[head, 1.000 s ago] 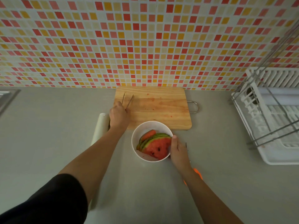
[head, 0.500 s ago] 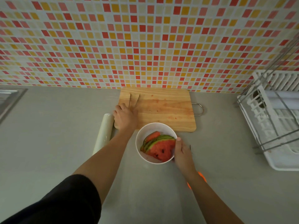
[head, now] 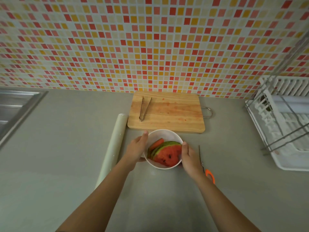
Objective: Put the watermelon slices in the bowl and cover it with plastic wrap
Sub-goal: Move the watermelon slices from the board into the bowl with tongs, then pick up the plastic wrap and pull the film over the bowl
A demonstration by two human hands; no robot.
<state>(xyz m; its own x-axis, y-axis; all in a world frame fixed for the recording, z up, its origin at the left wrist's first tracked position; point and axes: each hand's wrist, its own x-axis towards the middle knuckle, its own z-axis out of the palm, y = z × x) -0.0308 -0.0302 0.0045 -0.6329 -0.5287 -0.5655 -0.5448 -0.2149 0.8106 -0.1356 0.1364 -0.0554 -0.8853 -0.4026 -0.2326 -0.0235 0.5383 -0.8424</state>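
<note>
Left hand (head: 137, 149) off tongs (head: 144, 108), now on bowl (head: 163, 136) left rim; tongs left on board (head: 175, 113). Both grips half-curled round bowl, right hand (head: 190, 156) opposite. Slices (head: 167, 153) inside, bench front-centre. Loading looks finished; wrap (head: 113, 148) lies left, untouched.

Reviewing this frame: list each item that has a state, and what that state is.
bowl: upright on the counter, uncovered, held on both sides.
watermelon slices: stacked inside the bowl.
plastic wrap roll: lying on the counter, still rolled up, untouched.
tongs: lying on the cutting board, slightly open.
cutting board: flat, juice-stained, no fruit on it.
scissors: lying closed beside the right hand.
left hand: cupping the bowl's left side.
right hand: cupping the bowl's right side.
</note>
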